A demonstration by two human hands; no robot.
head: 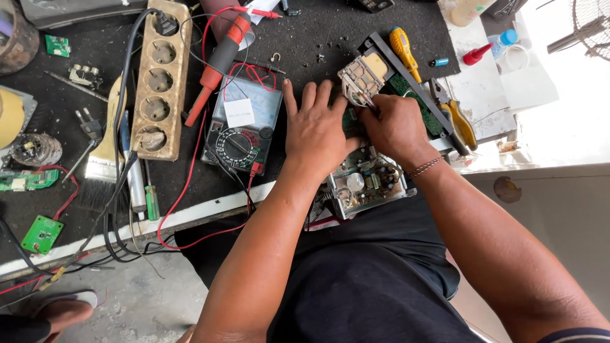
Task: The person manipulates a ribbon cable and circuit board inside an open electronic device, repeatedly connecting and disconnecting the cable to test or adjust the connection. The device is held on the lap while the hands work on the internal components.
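While held, circuit board [363, 77] tilted up-left.

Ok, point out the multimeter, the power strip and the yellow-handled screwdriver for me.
multimeter [244, 130]: head view, on its front face between scale window and dial.
power strip [160, 79]: head view, on its beige body between sockets.
yellow-handled screwdriver [403, 47]: head view, on the yellow handle.

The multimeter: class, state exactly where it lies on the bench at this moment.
In the head view the multimeter lies on the black mat, just left of the left hand and right of the wooden socket strip, with red leads trailing around it.
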